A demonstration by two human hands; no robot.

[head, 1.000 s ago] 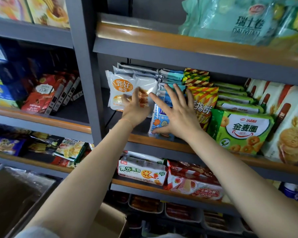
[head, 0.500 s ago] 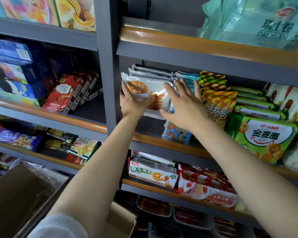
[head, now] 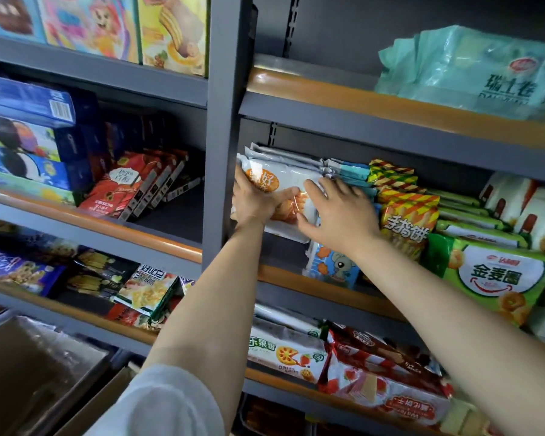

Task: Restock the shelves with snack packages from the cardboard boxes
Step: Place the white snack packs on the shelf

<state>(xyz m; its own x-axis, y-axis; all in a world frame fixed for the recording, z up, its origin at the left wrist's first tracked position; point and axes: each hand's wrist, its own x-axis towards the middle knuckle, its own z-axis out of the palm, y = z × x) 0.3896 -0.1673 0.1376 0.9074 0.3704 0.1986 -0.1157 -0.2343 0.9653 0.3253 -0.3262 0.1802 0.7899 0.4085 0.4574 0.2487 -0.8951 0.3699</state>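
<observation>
Mid-restock: my left hand (head: 255, 205) grips the white pack (head: 288, 187) against the stack at the shelf's (head: 324, 289) left end, right hand (head: 340, 214) flat on it; box (head: 38, 379) unfinished, I judge.

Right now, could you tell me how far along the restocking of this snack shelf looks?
Done: rows of green packs and yellow striped packs already fill the right of the shelf. In hand: the left hand grips the front white pack while the right hand lies on it. Left: that pack is not yet seated, the shelf front below is bare, and a cardboard box stands open.
</observation>
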